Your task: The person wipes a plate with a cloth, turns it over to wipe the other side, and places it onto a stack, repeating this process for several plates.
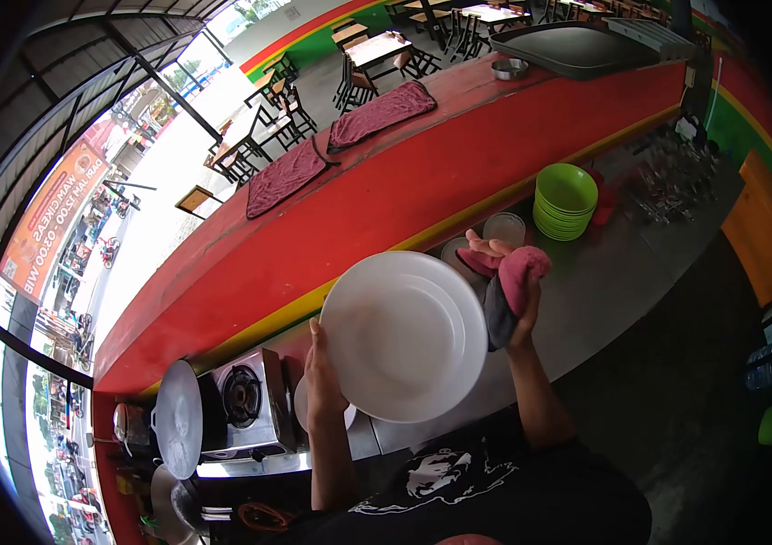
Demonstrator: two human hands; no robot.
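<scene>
A white plate (399,341) is held up in front of me, its hollow side facing my view. My left hand (322,380) grips its left rim, thumb on the edge and the other fingers hidden behind. Just right of the plate, my right hand (524,300) is closed around a bunched pink and dark grey cloth (520,277), some fingers showing above it. The cloth hangs close beside the plate's right rim. Behind them, clear round dishes (504,229) rest on the metal counter (577,309).
Green bowls (567,195) stand stacked beyond my right hand, with a pile of cutlery (674,173) farther right. A gas stove (245,400) and a large pot lid (179,420) are at left. Along the red wall's (249,272) ledge lie maroon cloths (381,115) and a black tray (577,50).
</scene>
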